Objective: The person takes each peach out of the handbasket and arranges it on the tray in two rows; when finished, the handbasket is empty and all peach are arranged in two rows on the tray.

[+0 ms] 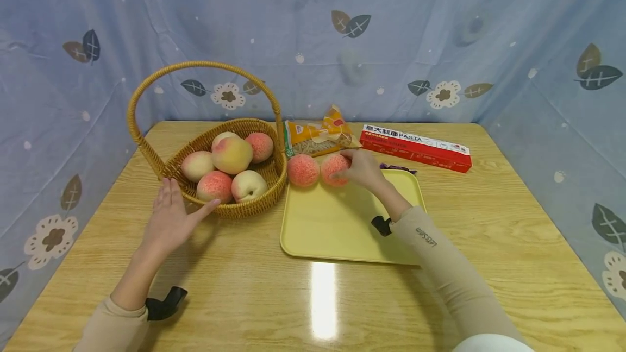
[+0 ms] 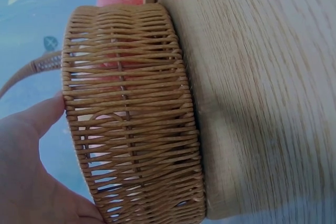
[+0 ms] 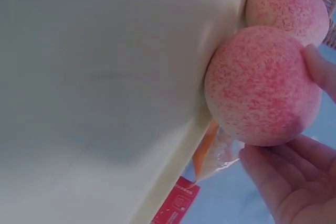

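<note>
1. Peach [image 1: 335,169] at tray's [image 1: 337,232] far edge, right hand [image 1: 361,168] cupping it; round, likely light, rolls easily — grasp around the middle.
2. Left hand [image 1: 168,220] flat, fingers straight, touching basket [image 1: 235,208].

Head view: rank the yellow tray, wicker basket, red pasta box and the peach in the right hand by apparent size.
1. Wicker basket, counting its handle.
2. Yellow tray; flat footprint similar to the basket's, so close.
3. Red pasta box.
4. Peach held by the right hand.

Pink-speckled peach [image 1: 335,168], yellow tray [image 1: 337,227], tan woven basket [image 1: 244,208]
</note>
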### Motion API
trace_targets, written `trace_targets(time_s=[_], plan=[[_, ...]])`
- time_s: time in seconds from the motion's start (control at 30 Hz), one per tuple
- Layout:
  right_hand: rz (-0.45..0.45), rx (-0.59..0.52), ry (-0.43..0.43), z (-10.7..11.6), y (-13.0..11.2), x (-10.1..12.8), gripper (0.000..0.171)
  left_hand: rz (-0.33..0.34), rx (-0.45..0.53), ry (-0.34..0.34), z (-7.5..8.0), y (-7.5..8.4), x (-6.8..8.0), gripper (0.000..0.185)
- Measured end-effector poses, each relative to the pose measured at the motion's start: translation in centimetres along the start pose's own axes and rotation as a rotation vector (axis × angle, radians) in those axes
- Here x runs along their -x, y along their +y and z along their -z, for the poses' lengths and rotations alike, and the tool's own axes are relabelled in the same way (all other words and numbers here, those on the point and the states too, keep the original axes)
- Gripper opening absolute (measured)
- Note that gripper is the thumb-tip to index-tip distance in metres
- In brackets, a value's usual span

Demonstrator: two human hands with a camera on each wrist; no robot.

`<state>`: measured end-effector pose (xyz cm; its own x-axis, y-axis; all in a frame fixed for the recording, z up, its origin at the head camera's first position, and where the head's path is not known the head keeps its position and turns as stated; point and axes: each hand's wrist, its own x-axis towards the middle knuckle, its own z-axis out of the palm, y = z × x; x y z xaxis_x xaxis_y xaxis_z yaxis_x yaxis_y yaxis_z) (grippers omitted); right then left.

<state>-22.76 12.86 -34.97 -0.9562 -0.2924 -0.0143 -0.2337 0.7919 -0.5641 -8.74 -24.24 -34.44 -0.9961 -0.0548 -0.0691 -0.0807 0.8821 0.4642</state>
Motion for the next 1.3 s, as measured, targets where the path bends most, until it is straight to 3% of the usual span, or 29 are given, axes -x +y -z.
trace_targets(time_s=[0.13, 0.3, 0.4, 0.57, 0.67, 0.77, 0.87, 1.0, 1.13, 1.3], plan=[[0.023, 0.007, 0.044, 0.0, -0.5, 0.2, 0.072, -0.001, -0.003, 0.002, 0.1, 0.0, 0.0, 0.115], [0.123, -0.131, 0.166, -0.3, -2.7, 0.7, 0.066, -0.001, -0.004, 0.009, 0.1, 0.0, 0.0, 0.115], [0.187, -0.185, 0.172, -0.9, -4.7, 0.9, 0.062, 0.000, -0.002, 0.012, 0.0, 0.0, 0.0, 0.115], [0.238, -0.211, 0.020, -2.2, -8.5, 0.8, 0.056, 0.002, -0.003, 0.019, 0.0, -0.2, -0.1, 0.116], [0.264, -0.189, -0.084, -3.3, -10.7, 0.2, 0.054, 0.004, -0.005, 0.018, 0.0, -0.2, -0.1, 0.116], [0.276, -0.133, -0.133, -4.6, -12.6, -0.6, 0.049, 0.006, -0.008, 0.009, 0.0, -0.2, -0.2, 0.116], [0.241, -0.059, -0.178, -5.9, -14.4, -1.5, 0.043, 0.007, -0.011, 0.004, -0.1, -0.2, -0.2, 0.116], [0.136, 0.066, -0.247, -7.3, -16.4, -2.6, 0.062, 0.009, -0.016, 0.001, 0.0, -0.3, -0.1, 0.116], [0.067, 0.162, -0.318, -7.7, -17.2, -3.5, 0.066, 0.011, -0.028, -0.001, 0.1, -0.2, -0.1, 0.116], [0.056, 0.201, -0.362, -6.7, -17.1, -4.2, 0.050, 0.014, -0.032, -0.003, 0.1, -0.1, -0.2, 0.116]])
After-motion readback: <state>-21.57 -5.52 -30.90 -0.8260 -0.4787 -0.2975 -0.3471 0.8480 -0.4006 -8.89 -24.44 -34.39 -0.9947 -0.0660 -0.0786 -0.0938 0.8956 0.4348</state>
